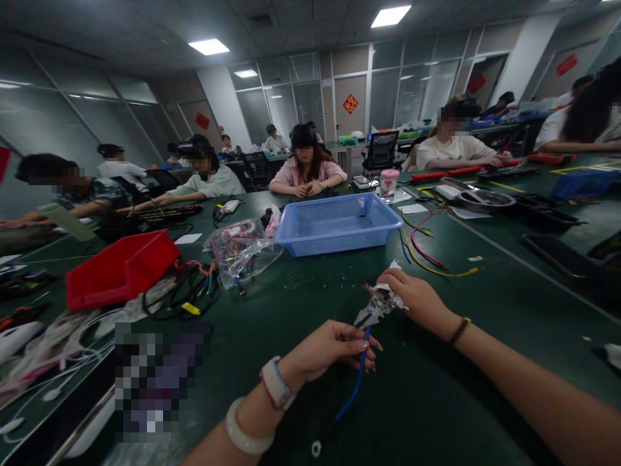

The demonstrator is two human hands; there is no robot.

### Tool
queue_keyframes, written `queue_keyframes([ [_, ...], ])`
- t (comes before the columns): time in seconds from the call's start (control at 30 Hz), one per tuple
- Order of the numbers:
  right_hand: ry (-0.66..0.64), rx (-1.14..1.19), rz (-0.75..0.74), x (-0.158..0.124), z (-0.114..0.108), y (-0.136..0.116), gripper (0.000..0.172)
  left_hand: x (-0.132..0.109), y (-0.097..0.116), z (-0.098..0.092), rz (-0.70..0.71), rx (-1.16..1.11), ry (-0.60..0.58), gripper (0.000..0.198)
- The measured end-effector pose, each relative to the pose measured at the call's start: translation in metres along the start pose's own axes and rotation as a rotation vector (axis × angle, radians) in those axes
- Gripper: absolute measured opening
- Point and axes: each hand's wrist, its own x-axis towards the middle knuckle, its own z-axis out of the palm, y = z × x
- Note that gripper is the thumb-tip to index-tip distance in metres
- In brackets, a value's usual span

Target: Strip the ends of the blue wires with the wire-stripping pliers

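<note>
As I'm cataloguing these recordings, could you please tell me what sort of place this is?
Probably an electrical assembly workroom, judging by the plier-like tool, the blue wire, and several people seated at a green table.

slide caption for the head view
Left hand holds a blue wire at the pliers gripped by the right hand, over a green table.

By head camera I see the left hand [334, 349] pinching a blue wire [359, 383], the right hand [413, 292] gripping pliers [381, 305].
</note>
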Motion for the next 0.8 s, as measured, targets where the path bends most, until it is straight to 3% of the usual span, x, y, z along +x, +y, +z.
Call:
queue_keyframes([
  [0.2,0.042,-0.101,0.014,-0.0004,-0.0042,-0.0036,0.016,-0.0022,0.0024,0.0002,-0.009,0.001,-0.022,0.026],
  [0.47,-0.003,0.026,-0.037,-0.0026,-0.0010,0.0020,0.047,-0.0028,0.0027,-0.0004,-0.029,-0.023,-0.039,0.027],
  [0.63,-0.037,0.093,-0.050,-0.0011,-0.0005,0.0048,0.035,-0.0019,0.0007,-0.0030,-0.014,-0.037,-0.075,0.028],
  [0.8,-0.041,0.001,-0.020,0.0000,-0.0008,0.0049,0.017,-0.0008,-0.0015,-0.0048,-0.015,-0.025,-0.077,0.027],
])
